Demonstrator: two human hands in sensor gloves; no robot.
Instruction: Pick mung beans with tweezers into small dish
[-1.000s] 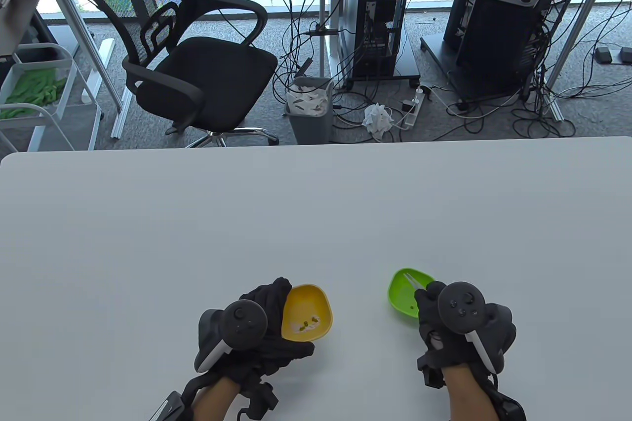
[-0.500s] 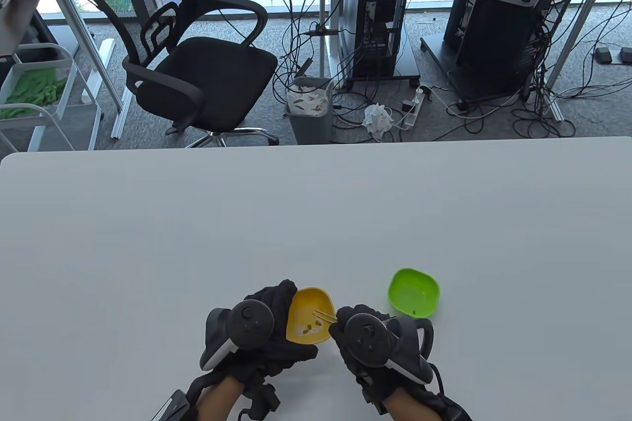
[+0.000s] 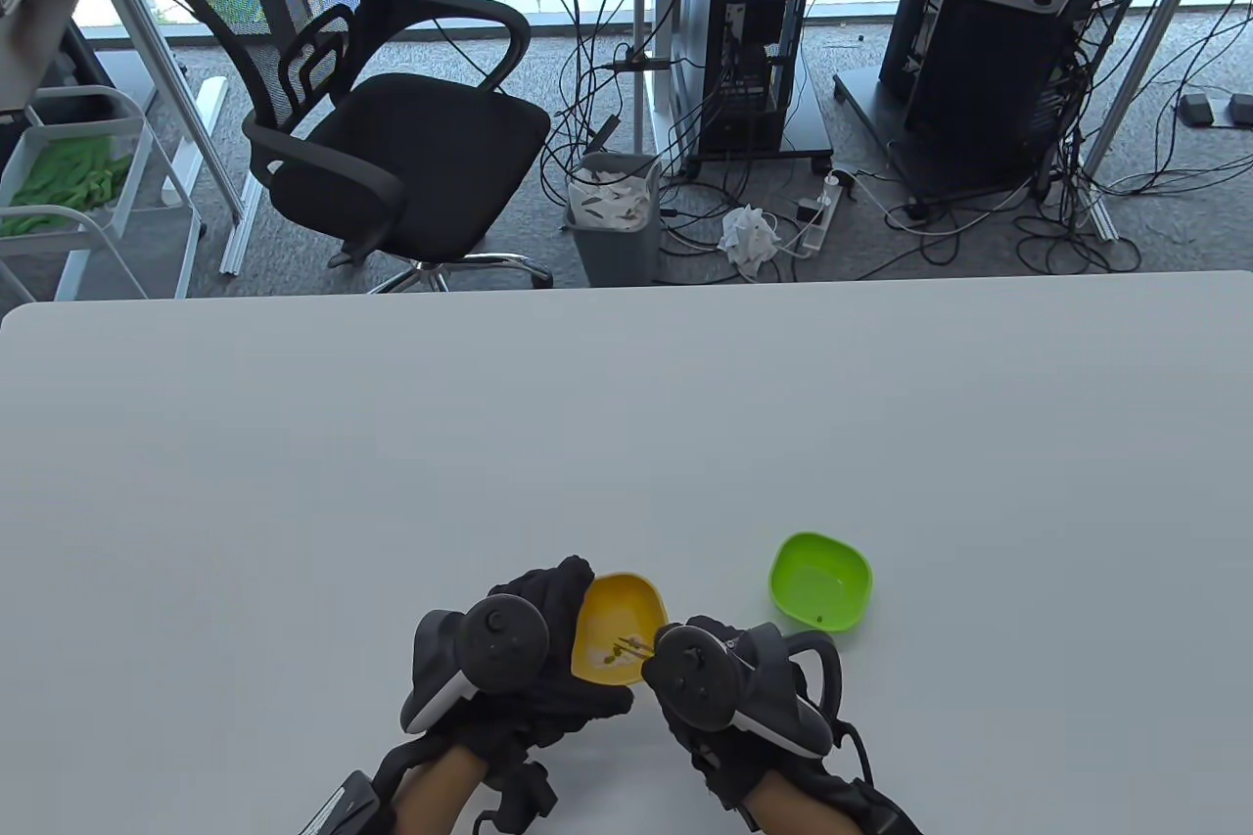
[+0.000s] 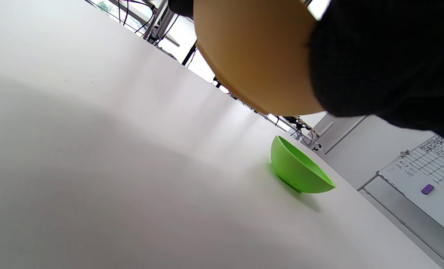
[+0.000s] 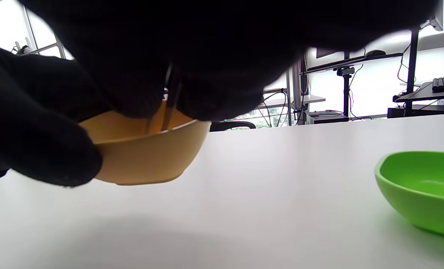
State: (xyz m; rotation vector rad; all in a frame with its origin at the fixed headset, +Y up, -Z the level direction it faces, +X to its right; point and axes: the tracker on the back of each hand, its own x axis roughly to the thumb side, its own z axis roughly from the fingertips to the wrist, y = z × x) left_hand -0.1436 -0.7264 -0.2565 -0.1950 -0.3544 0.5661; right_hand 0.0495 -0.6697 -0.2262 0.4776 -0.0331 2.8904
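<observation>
A yellow dish [image 3: 617, 625] with a few mung beans [image 3: 619, 649] in it is gripped by my left hand [image 3: 548, 649] and held tilted, lifted off the table; its underside shows in the left wrist view [image 4: 255, 56] and its side in the right wrist view [image 5: 147, 157]. My right hand [image 3: 705, 678] holds tweezers [image 3: 636, 646] with the tips down inside the yellow dish at the beans; the tweezers also show in the right wrist view [image 5: 167, 108]. A green dish [image 3: 820, 580] stands on the table to the right, also in the wrist views [image 4: 298, 173] [image 5: 424, 188].
The white table [image 3: 626, 424] stretches far beyond the dishes. Behind its far edge stand an office chair [image 3: 372, 111], a waste bin [image 3: 615, 213] and computer towers with cables on the floor.
My right hand has moved left from the green dish to the yellow dish and lowered the tweezers' tips among the beans. My left hand has kept the yellow dish tilted, shifting slightly right.
</observation>
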